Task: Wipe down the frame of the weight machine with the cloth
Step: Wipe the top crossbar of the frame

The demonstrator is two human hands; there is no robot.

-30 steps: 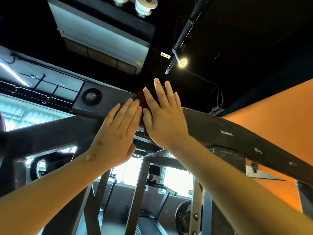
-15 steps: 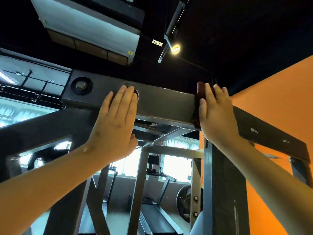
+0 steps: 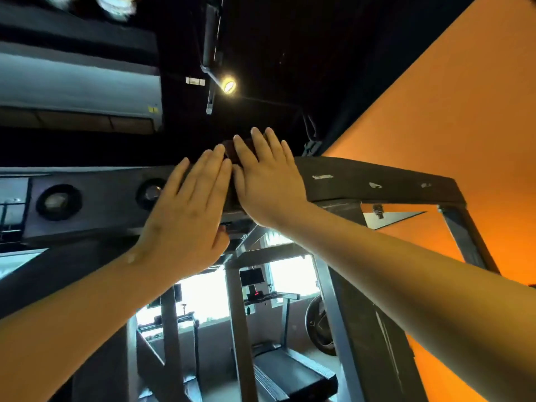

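Cloth (image 3: 228,153) sits pinned on the frame's (image 3: 377,188) top beam under my flat right hand (image 3: 266,181). My left hand (image 3: 188,219) rests beside it, fingers straight, holding nothing. White marks (image 3: 322,177) on the beam are unreadable. Orange wall (image 3: 435,97) to the right, treadmill (image 3: 287,369) below. Half a second ago my right hand was further right.

Cloth (image 3: 231,150) lies between right hand (image 3: 271,181) and frame (image 3: 377,190).

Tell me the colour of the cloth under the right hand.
Dark reddish brown; the cloth peeks out beside the right hand, head view.
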